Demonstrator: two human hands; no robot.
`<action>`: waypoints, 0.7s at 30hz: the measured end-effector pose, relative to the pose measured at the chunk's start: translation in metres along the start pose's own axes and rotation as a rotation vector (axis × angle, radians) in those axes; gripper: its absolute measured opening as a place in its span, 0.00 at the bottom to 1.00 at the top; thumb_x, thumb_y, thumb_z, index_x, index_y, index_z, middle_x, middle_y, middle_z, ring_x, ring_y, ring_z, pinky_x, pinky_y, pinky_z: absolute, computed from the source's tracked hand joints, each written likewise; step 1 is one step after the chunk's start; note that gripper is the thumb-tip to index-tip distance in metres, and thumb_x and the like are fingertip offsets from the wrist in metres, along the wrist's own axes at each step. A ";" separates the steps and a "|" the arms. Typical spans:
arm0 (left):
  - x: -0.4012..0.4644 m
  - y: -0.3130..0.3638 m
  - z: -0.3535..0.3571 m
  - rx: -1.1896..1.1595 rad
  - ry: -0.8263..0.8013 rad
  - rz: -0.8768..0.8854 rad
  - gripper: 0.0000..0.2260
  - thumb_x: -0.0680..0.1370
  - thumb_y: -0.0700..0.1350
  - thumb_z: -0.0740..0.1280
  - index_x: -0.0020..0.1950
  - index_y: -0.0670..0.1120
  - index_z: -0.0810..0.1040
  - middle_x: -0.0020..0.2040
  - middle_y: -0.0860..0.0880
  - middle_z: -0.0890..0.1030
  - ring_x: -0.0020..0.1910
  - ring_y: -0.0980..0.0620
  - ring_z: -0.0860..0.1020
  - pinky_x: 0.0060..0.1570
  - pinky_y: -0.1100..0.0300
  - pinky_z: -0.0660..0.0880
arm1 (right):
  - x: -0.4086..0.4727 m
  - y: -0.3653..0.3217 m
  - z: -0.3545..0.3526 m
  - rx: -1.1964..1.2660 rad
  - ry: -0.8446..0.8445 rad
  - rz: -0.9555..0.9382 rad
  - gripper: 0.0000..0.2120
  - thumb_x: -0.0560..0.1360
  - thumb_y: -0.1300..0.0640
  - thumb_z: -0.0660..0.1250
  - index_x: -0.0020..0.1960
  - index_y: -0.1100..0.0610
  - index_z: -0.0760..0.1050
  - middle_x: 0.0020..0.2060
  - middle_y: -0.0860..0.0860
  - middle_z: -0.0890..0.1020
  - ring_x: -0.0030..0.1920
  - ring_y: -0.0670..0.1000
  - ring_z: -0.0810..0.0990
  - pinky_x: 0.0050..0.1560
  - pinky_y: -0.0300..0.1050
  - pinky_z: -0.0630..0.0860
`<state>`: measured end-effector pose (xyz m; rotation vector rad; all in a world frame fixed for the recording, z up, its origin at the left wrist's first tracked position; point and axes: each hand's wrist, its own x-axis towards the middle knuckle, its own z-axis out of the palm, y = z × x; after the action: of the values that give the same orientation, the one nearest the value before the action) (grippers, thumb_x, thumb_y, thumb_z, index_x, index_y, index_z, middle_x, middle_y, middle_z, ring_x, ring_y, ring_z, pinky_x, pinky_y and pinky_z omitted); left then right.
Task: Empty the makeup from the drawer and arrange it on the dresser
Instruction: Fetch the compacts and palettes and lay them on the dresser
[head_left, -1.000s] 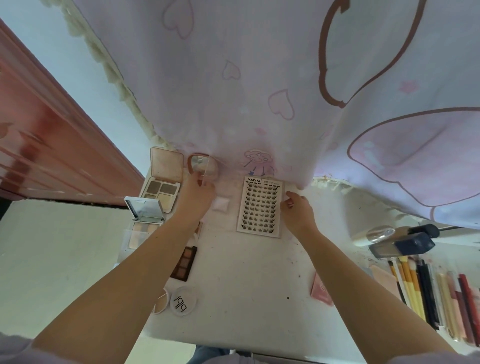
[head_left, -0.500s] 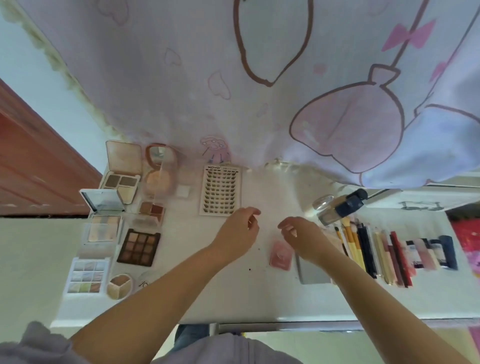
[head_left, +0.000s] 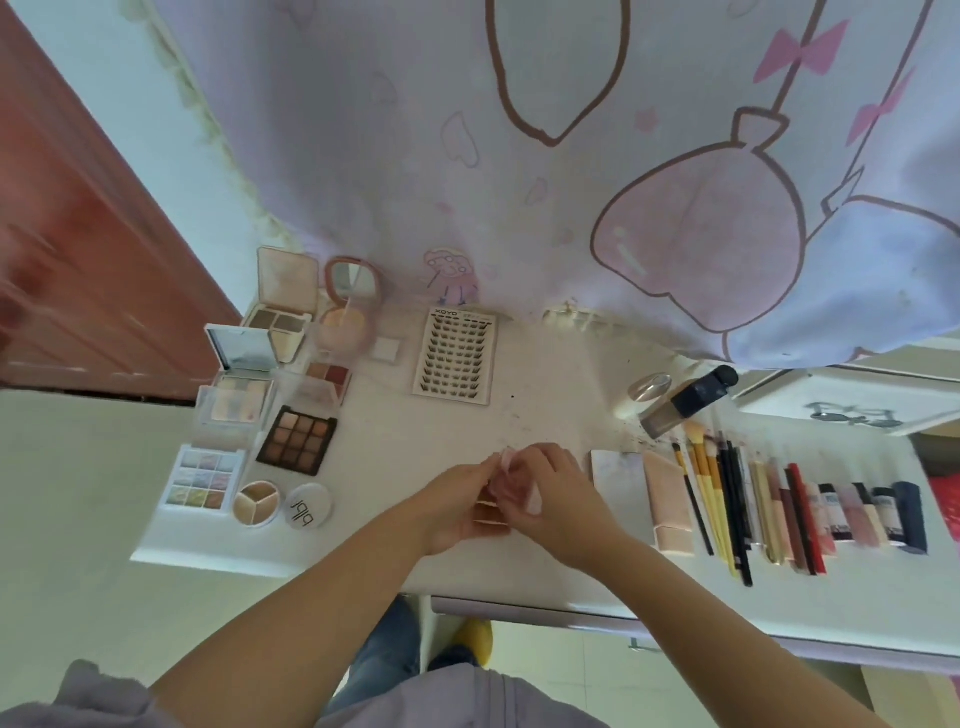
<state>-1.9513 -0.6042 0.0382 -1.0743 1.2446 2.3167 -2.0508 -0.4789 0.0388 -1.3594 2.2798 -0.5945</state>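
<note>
Both hands meet over the worktop (head_left: 519, 571) centre, near its front edge; left hand (head_left: 457, 499) and right hand (head_left: 550, 493) each curl fingers round one small pink compact (head_left: 506, 480), which seems partly opened, though the hinge is hidden by the fingers; it is held just above the surface, whether touching it I cannot tell.

Surroundings, clock-face from the hands: at 10 o'clock, the dark nine-pan palette (head_left: 297, 440) and pastel palette (head_left: 202, 480); at 9 o'clock, the round trio pan (head_left: 256, 503) and white lid (head_left: 308, 506); at 12 o'clock, the lash card (head_left: 454, 357); at 3 o'clock, the pink tube (head_left: 670, 501), brushes and pencils (head_left: 714, 493), lip products (head_left: 852, 512); at 2 o'clock, the foundation bottle (head_left: 685, 400) lying on its side.

Risks, judged:
- two-handed prying on a small smooth case; a slip could drop it face-down and crack the pressed powder;
- the hands work close to the front edge; a dropped compact may go over to the floor;
- the right forearm passes near the tube and brush row; a sideways sweep could scatter that line;
- the bottle lies on its side, so a nudge may roll it.
</note>
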 end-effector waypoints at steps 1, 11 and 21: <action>-0.006 0.000 -0.007 -0.154 -0.074 -0.019 0.22 0.81 0.55 0.55 0.61 0.40 0.76 0.54 0.39 0.80 0.52 0.44 0.79 0.56 0.50 0.77 | 0.002 -0.007 0.000 0.037 0.008 -0.041 0.17 0.72 0.48 0.67 0.58 0.52 0.71 0.57 0.49 0.71 0.56 0.47 0.68 0.55 0.31 0.63; -0.039 -0.012 -0.053 -0.601 -0.065 0.037 0.23 0.81 0.54 0.56 0.62 0.36 0.74 0.45 0.36 0.79 0.40 0.44 0.79 0.46 0.50 0.79 | 0.046 -0.044 -0.004 0.372 -0.191 -0.077 0.08 0.74 0.50 0.66 0.53 0.43 0.72 0.49 0.38 0.78 0.51 0.39 0.76 0.53 0.33 0.73; -0.046 -0.003 -0.082 -0.830 0.204 0.002 0.19 0.82 0.51 0.55 0.58 0.35 0.72 0.47 0.35 0.78 0.42 0.43 0.77 0.37 0.57 0.79 | 0.109 -0.063 0.022 0.489 -0.190 0.203 0.05 0.77 0.60 0.64 0.46 0.52 0.77 0.40 0.47 0.82 0.38 0.43 0.81 0.35 0.33 0.75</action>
<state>-1.8794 -0.6650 0.0419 -1.5660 0.2769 2.8432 -2.0415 -0.6061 0.0412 -0.8956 1.9204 -0.8448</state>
